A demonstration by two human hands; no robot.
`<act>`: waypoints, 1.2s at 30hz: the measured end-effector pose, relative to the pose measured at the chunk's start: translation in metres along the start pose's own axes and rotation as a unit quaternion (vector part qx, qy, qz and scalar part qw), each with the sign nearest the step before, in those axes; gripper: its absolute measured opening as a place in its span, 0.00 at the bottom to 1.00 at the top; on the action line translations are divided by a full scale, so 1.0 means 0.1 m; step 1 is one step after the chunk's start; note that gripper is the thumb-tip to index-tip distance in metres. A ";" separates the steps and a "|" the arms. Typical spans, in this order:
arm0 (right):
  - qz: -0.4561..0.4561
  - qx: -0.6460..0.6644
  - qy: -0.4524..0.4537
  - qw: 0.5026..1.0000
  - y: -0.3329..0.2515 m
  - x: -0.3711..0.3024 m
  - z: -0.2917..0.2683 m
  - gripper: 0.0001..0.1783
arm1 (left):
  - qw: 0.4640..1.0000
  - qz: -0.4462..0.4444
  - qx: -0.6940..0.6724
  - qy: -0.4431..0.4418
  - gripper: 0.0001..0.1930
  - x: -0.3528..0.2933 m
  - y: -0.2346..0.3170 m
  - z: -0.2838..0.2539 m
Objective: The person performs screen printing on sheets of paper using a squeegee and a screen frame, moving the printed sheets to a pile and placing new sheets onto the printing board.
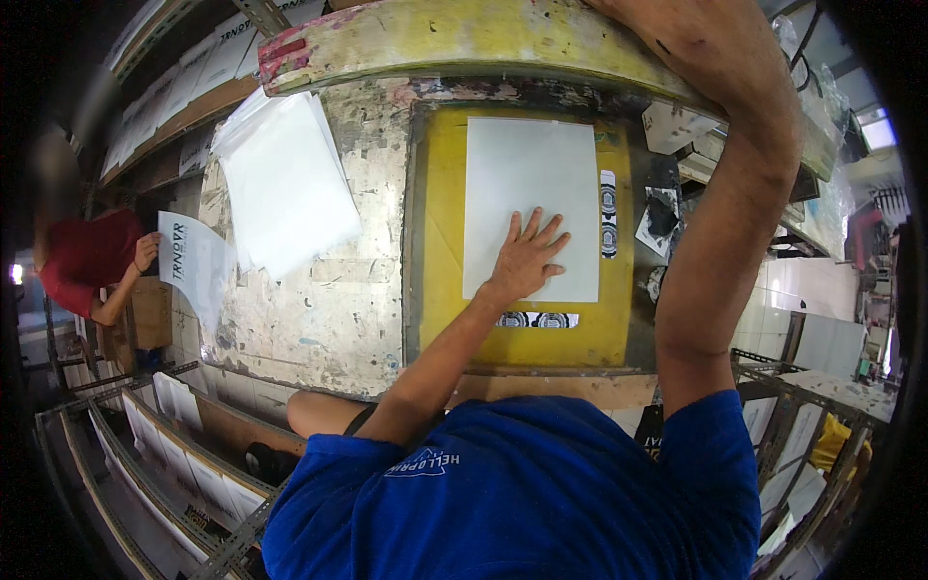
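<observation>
My left hand [525, 256] lies flat with fingers spread on a blank white sheet [532, 164]. Under the sheet is a yellow board [445, 242] on the worktable. One patterned black-and-white strip [608, 213] runs along the sheet's right edge, and another strip [538, 320] sits just below it. Stretched far forward, my right arm brings my right hand [677, 24] to the right end of a paint-stained yellow wooden beam or frame [416, 39], raised at the table's far side. The right fingers are cut off by the upper edge, so their grip is hidden.
A loose pile of white sheets [285, 184] rests on the stained table [372, 290], left of the board. Farther left, a person in a red shirt [92, 256] holds a printed sheet [198, 266]. Metal racks with sheets [174, 435] stand lower left; shelving [812, 396] stands right.
</observation>
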State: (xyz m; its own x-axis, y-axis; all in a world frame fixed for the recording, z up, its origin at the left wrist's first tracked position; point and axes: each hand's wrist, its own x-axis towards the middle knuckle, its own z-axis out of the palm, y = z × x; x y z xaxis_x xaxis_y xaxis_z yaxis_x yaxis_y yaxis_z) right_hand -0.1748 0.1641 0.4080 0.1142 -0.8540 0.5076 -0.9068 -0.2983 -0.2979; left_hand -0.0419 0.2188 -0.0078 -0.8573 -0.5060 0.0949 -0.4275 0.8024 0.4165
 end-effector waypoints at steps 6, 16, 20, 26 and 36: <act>-0.031 -0.047 0.023 0.998 -0.22 -0.13 -0.02 0.22 | 1.000 0.004 -0.028 0.007 0.32 -0.12 0.16 -0.01; -0.029 -0.047 0.013 0.998 -0.17 -0.15 -0.01 0.21 | 0.999 0.028 -0.035 0.008 0.31 -0.19 0.14 0.00; -0.022 -0.052 0.013 0.998 -0.21 -0.16 -0.01 0.22 | 0.998 0.030 -0.045 0.009 0.31 -0.21 0.13 0.03; -0.009 -0.049 0.023 0.998 -0.01 -0.12 0.07 0.22 | 0.998 0.038 -0.054 0.017 0.32 -0.20 0.16 0.02; -0.005 0.010 -0.025 1.000 0.10 -0.07 0.05 0.21 | 0.999 0.031 -0.038 0.012 0.33 -0.18 0.18 0.04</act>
State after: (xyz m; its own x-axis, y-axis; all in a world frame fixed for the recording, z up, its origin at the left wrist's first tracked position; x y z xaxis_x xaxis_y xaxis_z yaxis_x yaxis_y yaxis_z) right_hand -0.1830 0.1646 0.3978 0.1428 -0.8712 0.4697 -0.8971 -0.3144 -0.3104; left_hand -0.0355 0.2438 -0.0054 -0.8738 -0.4644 0.1445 -0.3500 0.8067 0.4761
